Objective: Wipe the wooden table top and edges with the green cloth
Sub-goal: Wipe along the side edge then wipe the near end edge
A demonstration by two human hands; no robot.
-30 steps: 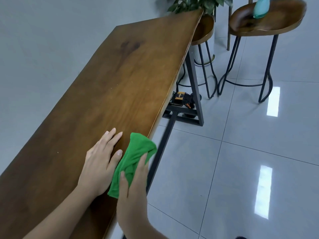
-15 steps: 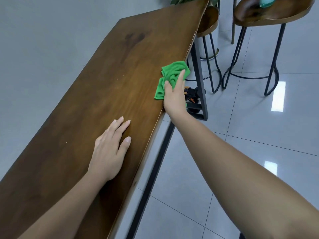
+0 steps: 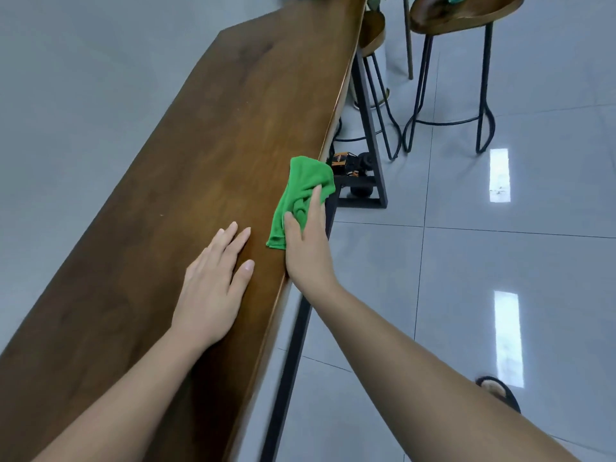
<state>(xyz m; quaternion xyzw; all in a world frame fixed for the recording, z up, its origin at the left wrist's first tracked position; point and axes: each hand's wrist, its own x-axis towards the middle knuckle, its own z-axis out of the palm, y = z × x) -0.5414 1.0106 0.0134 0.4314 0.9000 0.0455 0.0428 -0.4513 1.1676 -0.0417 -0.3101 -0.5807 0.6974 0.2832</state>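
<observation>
A long, narrow wooden table (image 3: 206, 155) runs from the near left to the far right, on a black metal frame. The green cloth (image 3: 301, 191) is bunched over the table's right edge, about halfway along. My right hand (image 3: 306, 245) grips the cloth from the near side, thumb on the table top and fingers wrapped over the edge. My left hand (image 3: 213, 285) lies flat on the table top just left of the cloth, fingers apart and holding nothing.
Two wooden stools (image 3: 463, 15) on black wire legs stand on the tiled floor at the far right. A small yellow and black toy vehicle (image 3: 350, 163) sits under the table by the frame leg (image 3: 370, 128). A sandalled foot (image 3: 500, 391) shows at the lower right.
My right hand first pushed the cloth far along the right edge, then drew it back toward me to halfway. My left hand stayed flat on the top.
</observation>
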